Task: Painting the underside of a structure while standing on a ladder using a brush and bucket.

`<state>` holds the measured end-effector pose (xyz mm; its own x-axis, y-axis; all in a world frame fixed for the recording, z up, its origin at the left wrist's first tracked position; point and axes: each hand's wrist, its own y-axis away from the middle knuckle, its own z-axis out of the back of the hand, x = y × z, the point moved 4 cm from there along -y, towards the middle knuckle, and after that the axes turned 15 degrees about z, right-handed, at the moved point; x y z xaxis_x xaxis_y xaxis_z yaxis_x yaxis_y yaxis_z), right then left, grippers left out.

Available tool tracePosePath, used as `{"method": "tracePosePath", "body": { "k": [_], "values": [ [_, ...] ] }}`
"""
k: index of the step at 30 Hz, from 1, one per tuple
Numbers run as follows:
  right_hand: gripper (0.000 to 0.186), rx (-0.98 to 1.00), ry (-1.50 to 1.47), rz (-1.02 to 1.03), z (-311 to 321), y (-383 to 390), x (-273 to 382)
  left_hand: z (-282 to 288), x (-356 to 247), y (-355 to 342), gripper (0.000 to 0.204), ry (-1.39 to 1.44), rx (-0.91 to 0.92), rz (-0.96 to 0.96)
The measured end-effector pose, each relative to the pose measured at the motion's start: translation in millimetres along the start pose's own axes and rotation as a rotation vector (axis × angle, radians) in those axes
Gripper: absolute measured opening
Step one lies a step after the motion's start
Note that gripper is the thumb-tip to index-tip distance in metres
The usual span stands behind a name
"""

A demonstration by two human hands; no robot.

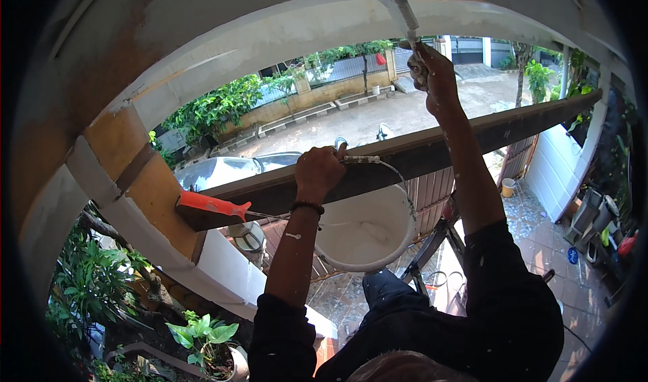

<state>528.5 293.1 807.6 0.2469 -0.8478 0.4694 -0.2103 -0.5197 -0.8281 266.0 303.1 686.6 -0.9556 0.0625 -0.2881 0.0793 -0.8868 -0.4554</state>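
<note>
My right hand (437, 77) is raised at the top, closed around the handle of a paint-smeared paintbrush (397, 7). Its bristles are up by the pale overhead beam (304, 27); whether they touch it I cannot tell. Lower down, my left hand (320, 174) is closed at the gripped end of a bucket handle (361, 159), above a long dark plank (405, 164). The white bucket (368, 230) hangs below that hand, with whitish paint inside. To the left, an orange-handled tool (214, 205) with a thin metal rod lies along the plank; its far end is hidden behind my left wrist.
A dark ladder-like frame (432, 253) stands below the bucket. An arched pillar (145, 172) rises at the left, above a potted plant (206, 338). Past the plank are a car (233, 172) and a street. A yellowish pail (508, 187) sits on the tiled floor.
</note>
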Motion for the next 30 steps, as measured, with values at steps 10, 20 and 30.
{"method": "tracePosePath", "body": {
  "k": [10,20,30],
  "values": [
    [0.036,-0.370,-0.316,0.009,-30,8,-43,-2,-2,-2,0.047,0.013,-0.001,-0.010],
    [0.033,0.230,-0.407,-0.198,-211,52,-92,-14,14,-3,0.038,0.083,-0.195,-0.244],
    [0.031,-0.110,-0.171,-0.050,-57,-5,-82,0,3,1,0.052,0.012,-0.044,-0.014]
  ]
}}
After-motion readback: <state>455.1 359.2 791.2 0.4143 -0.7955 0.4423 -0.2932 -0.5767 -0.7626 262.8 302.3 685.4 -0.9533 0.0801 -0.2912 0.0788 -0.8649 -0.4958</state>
